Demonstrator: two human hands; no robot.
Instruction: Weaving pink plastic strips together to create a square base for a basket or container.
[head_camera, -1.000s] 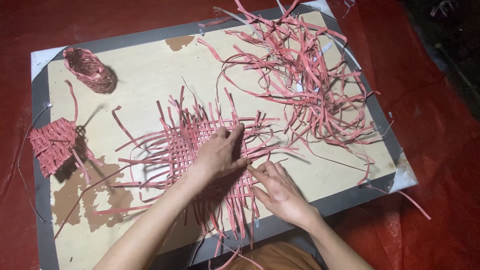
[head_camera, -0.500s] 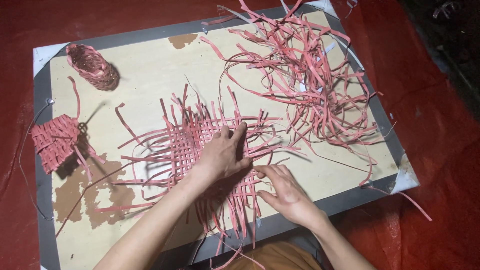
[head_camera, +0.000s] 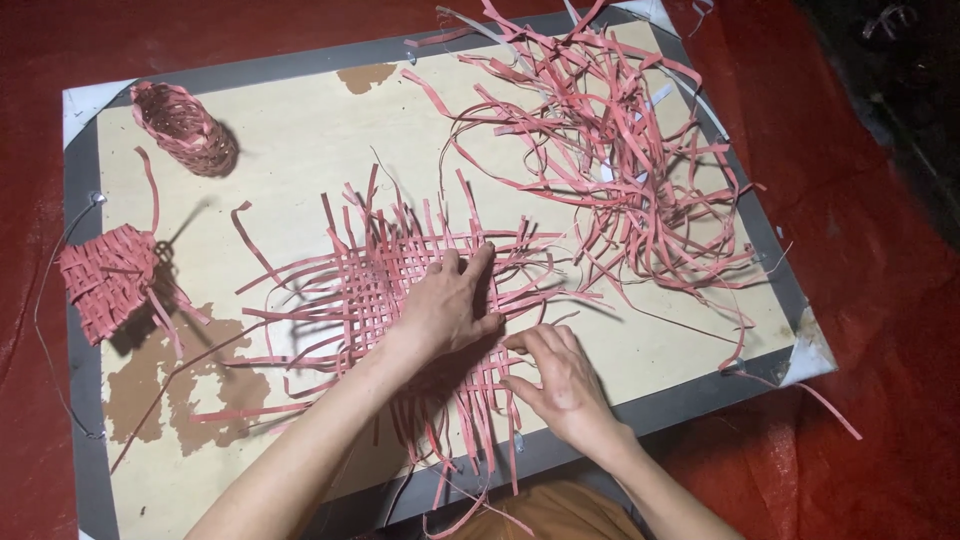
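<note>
Red sheeting covers the floor, and on it lies one pale wooden board with a grey border (two brown patches mark its surface, one near the far edge, a bigger one at the near left). One large loose tangle of pink strips fills the board's far right corner. At the middle sits one flat woven mat of the same pink strips, its unwoven ends fanning out on all sides. The left hand lies flat on the mat's right part, fingers spread and pressing the weave down. The right hand rests just beside it at the mat's near right edge, fingertips bent onto the strip ends; whether they pinch a strip I cannot tell. Two smaller woven pieces remain: one flattish piece at the left edge, and one small round basket on its side in the far left corner.
</note>
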